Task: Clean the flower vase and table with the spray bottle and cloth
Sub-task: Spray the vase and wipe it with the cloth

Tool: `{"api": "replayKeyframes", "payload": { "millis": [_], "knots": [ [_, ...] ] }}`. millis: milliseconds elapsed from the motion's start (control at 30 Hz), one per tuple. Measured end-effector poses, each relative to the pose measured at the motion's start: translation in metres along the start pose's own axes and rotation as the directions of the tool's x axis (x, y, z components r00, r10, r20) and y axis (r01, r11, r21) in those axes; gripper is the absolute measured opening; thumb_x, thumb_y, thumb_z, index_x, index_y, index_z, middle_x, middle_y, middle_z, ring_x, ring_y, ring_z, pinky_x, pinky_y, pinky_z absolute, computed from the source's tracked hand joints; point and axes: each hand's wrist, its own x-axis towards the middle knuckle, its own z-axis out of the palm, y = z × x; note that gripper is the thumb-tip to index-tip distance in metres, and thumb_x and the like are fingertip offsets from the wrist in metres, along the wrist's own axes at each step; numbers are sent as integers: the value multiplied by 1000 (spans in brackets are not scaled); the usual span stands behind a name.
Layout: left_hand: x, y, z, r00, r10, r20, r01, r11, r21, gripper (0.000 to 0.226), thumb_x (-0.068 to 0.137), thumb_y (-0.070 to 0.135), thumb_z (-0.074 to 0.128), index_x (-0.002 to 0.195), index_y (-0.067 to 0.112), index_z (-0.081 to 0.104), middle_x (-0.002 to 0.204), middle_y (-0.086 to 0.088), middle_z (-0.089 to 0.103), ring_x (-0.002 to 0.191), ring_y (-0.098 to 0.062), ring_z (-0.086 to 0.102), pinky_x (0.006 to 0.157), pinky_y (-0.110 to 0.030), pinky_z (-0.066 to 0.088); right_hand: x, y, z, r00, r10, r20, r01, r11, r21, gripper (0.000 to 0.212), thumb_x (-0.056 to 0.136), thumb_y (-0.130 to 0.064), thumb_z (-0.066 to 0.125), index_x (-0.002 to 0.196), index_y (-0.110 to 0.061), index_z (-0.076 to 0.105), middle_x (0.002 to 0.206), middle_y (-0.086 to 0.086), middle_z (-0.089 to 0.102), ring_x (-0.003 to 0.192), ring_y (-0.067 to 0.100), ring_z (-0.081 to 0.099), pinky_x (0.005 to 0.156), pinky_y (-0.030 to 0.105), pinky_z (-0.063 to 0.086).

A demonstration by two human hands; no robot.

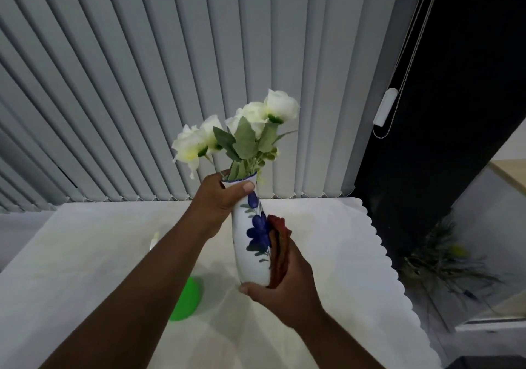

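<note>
Half hidden behind left forearm, green spray bottle (186, 300) on desk (327, 226); lifted above desk, vase (250, 243) gripped at neck by left hand (219, 201), right hand (284, 286) clasping red cloth (280, 252) against its side.

Both arms come up from the bottom of frame, bare forearms, angled inward toward each other. Left hand (217, 198) sits higher, wrist bent, fingers wrapped round the vase (250, 255) neck w/ thumb across the front just under the rim. Right hand (284, 286) is lower, palm cupped against the vase's right side, cloth (280, 252) pressed btwn palm and vase, thumb hooked under the base.
</note>
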Motion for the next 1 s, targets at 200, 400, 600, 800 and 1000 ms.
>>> {"api": "replayKeyframes", "payload": {
  "millis": [200,400,600,800,1000],
  "knots": [
    [-13,-11,25,968,-116,-223,135,988,71,43,58,57,79,88,28,69,86,8,74,82,-10,68,77,-30,51,-11,10,20,972,0,-234,-65,960,-272,111,58,-57,80,148,-36,19,143,-22,41,127,1,47,105,15,38],
    [-10,-13,31,928,6,-372,126,936,328,51,53,68,73,79,25,73,74,8,75,77,-9,69,78,-36,58,-6,8,26,964,-178,-199,25,804,-594,95,76,-54,70,147,-9,27,155,11,33,137,26,43,111,25,29],
    [-11,-11,25,992,3,-124,39,941,335,44,50,57,78,77,22,74,70,3,73,62,-8,67,61,-25,53,27,-18,-7,993,-115,-37,106,977,-186,93,67,-53,78,144,-32,30,143,-13,47,128,3,48,104,27,47],
    [3,1,14,994,-10,-111,19,996,89,23,48,40,77,65,25,71,55,10,69,54,-5,62,56,-20,52,11,3,-10,996,50,74,-59,990,131,113,49,-33,97,140,-44,32,132,-29,53,120,-3,54,97,25,53],
    [-4,-5,24,980,-25,-198,64,979,193,20,78,48,67,80,28,65,73,3,69,72,-17,65,63,-26,55,-4,11,9,980,55,-191,-77,991,-112,112,53,-52,86,145,-41,23,141,-30,40,125,-4,48,101,23,48]
  ]
}}
